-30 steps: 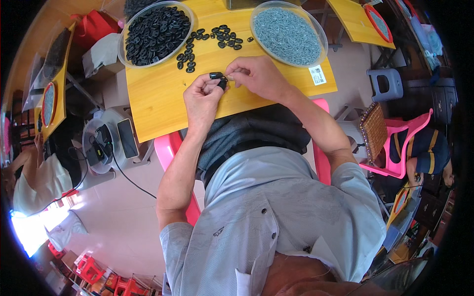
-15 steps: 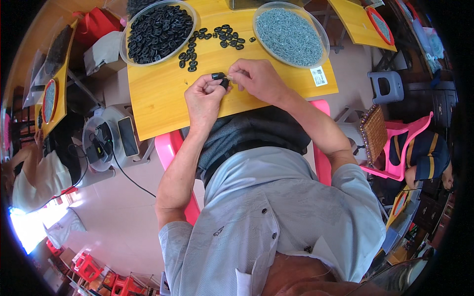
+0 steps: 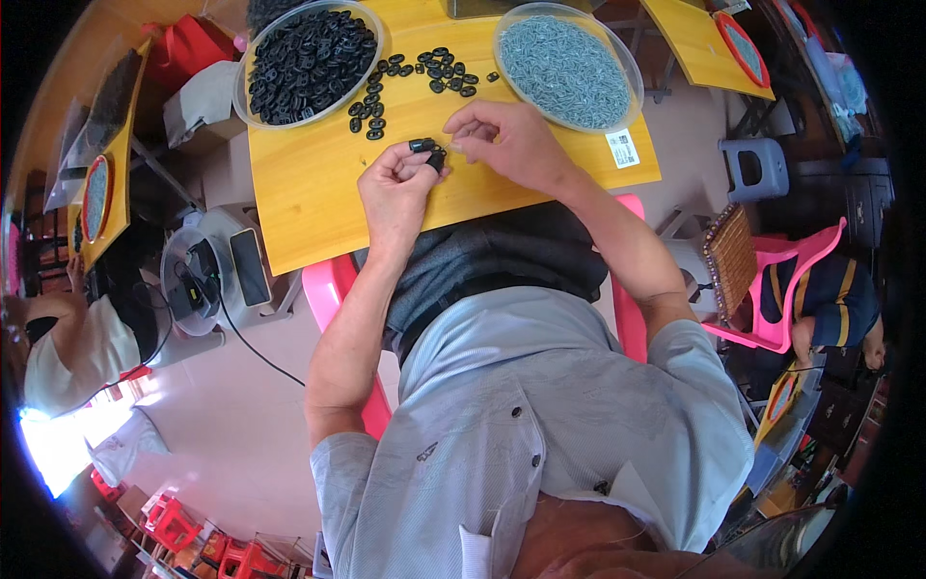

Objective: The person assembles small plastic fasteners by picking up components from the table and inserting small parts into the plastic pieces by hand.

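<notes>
Above the yellow table (image 3: 318,217), my left hand (image 3: 395,188) pinches a small black oval piece between thumb and forefinger, which wear black finger covers (image 3: 422,146). The fingertips mostly hide the piece. Just to its right, my right hand (image 3: 511,145) has curled fingers, thumb and forefinger close together; whatever they hold is too small to make out. Loose black oval pieces (image 3: 374,124) with holes lie beyond my hands. Behind them stand a clear round tub of black pieces (image 3: 313,63) at left and a clear round tub of silvery screw-like parts (image 3: 564,72) at right.
A white printed label (image 3: 622,150) sticks near the table's right edge. At left, a phone (image 3: 250,266) lies beside a clear bin (image 3: 198,280) of black devices with a cable. A grey stool (image 3: 754,171) and a pink chair (image 3: 801,289) are at right. Other people sit on both sides.
My right hand has drawn slightly right, away from the left fingertips. My left hand has shifted a little left and still pinches the black piece.
</notes>
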A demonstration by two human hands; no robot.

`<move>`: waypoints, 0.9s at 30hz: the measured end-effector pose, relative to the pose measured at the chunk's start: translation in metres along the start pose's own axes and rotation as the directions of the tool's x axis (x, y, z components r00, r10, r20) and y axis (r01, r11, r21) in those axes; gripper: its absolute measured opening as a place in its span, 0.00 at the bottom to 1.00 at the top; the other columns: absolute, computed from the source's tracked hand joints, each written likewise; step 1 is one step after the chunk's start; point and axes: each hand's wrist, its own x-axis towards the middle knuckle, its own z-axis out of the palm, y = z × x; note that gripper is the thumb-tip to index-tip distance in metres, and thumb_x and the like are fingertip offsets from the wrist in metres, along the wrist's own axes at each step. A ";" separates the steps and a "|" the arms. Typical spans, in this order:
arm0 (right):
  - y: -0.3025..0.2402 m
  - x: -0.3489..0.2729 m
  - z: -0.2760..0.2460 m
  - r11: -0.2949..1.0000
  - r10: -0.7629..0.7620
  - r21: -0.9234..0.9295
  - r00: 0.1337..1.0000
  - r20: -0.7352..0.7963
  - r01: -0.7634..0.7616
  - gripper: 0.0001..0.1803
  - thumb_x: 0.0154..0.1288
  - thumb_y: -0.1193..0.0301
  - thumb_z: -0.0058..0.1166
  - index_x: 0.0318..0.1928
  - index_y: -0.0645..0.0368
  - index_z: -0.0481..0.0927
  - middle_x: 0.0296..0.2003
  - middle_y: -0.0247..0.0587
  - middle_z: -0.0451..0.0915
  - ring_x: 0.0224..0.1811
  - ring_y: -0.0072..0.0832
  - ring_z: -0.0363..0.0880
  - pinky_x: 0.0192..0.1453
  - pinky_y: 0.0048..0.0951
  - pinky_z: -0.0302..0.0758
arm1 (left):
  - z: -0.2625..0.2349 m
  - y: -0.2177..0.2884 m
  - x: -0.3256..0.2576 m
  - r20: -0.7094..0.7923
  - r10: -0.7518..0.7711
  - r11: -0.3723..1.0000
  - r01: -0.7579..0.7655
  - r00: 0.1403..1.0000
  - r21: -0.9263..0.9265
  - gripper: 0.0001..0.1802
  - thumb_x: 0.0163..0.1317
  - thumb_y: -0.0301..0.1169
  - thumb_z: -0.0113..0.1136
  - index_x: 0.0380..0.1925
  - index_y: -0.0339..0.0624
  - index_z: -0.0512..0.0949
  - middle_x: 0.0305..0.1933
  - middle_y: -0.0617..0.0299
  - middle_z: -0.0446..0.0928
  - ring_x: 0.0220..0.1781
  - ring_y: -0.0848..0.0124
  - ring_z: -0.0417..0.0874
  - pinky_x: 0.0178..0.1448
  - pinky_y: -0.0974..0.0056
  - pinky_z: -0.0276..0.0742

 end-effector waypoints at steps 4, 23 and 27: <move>0.006 -0.001 0.006 0.993 -0.080 -0.081 0.996 0.037 0.083 0.08 0.62 0.75 0.60 0.41 0.65 0.83 0.27 0.37 0.84 0.27 0.18 0.80 0.34 0.22 0.76 | 0.000 0.001 0.000 0.011 0.003 1.000 -0.003 1.000 0.017 0.10 0.58 0.12 0.55 0.39 0.27 0.78 0.35 0.56 0.83 0.36 0.73 0.85 0.48 0.68 0.84; -0.007 0.009 -0.005 0.996 0.019 -0.093 1.000 -0.004 -0.019 0.09 0.66 0.71 0.58 0.38 0.67 0.82 0.26 0.41 0.83 0.25 0.25 0.81 0.31 0.25 0.76 | -0.004 -0.008 0.002 -0.073 0.067 0.997 -0.070 0.995 -0.042 0.10 0.59 0.12 0.54 0.40 0.28 0.78 0.38 0.54 0.83 0.37 0.73 0.85 0.49 0.66 0.84; 0.024 0.029 -0.005 0.663 -0.453 -0.698 0.887 -0.085 0.272 0.07 0.64 0.74 0.54 0.37 0.66 0.80 0.32 0.45 0.80 0.32 0.41 0.82 0.37 0.37 0.78 | -0.006 -0.006 0.003 -0.119 0.037 0.987 -0.055 0.992 -0.152 0.10 0.60 0.13 0.54 0.41 0.29 0.78 0.39 0.54 0.83 0.37 0.70 0.85 0.49 0.65 0.84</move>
